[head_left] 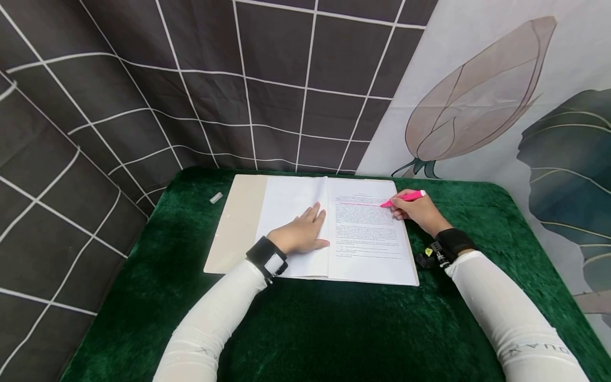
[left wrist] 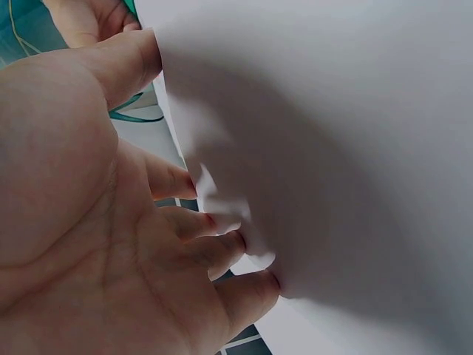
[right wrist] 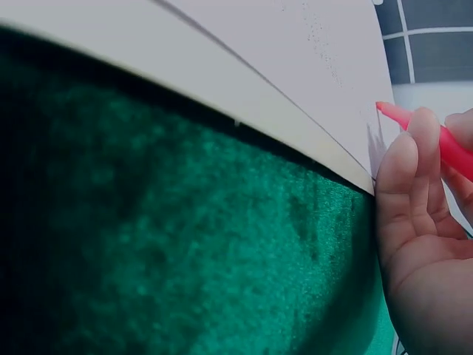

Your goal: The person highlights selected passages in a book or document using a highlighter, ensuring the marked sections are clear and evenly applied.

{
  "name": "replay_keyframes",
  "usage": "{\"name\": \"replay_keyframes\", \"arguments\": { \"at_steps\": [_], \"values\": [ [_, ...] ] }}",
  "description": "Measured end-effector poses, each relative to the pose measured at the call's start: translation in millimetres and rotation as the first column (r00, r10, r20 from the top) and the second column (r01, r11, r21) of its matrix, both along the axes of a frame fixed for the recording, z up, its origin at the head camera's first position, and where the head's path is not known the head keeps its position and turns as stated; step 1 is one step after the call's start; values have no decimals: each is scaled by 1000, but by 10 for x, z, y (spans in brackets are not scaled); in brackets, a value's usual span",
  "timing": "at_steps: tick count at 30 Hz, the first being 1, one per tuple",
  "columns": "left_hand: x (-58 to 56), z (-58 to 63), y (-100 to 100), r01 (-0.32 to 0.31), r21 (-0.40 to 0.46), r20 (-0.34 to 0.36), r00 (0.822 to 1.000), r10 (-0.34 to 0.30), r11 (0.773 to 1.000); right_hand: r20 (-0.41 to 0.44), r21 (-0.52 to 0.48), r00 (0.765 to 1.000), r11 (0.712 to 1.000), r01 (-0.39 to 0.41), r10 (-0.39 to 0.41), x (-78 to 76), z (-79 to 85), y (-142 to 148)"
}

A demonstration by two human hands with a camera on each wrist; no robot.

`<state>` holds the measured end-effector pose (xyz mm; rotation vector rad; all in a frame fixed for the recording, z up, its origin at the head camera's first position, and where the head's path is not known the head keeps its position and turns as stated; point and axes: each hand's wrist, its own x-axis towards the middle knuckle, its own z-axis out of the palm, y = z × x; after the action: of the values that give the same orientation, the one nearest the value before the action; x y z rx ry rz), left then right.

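Observation:
An open booklet of white pages inside a cream cover lies on the green cloth. Its right page bears printed text, with a pink line drawn across one of the upper lines. My right hand pinches a pink highlighter at that page's right edge, the tip at the right end of the line. In the right wrist view the highlighter sits between thumb and fingers. My left hand rests on the blank left page with fingers spread; the left wrist view shows its fingertips against the paper.
A small whitish piece, perhaps a cap or eraser, lies on the cloth left of the booklet. Green plush cloth covers the table. Behind it hang a dark grid-patterned curtain and a leaf-patterned one.

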<state>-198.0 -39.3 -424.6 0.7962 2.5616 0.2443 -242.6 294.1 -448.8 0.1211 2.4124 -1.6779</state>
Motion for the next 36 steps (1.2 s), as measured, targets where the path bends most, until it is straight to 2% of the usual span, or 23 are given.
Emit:
{"name": "replay_keyframes", "arguments": {
  "at_steps": [13, 22, 29, 36],
  "values": [
    [-4, -11, 4, -3, 3, -1, 1000, 3, 1000, -19, -1, 1000, 1000, -18, 17, 18, 5, 62],
    [1, 1, 3, -4, 8, -1, 1000, 4, 1000, 0, 16, 1000, 1000, -18, 18, 20, 14, 94],
    [-3, -9, 1, -8, 6, -3, 1000, 9, 1000, 0, 33, 1000, 999, -2, 2, 25, 1, 122],
    [-3, 1, 1, -8, 6, 6, 1000, 8, 1000, -5, 4, 1000, 1000, 13, -13, 35, -14, 152]
  ]
}}
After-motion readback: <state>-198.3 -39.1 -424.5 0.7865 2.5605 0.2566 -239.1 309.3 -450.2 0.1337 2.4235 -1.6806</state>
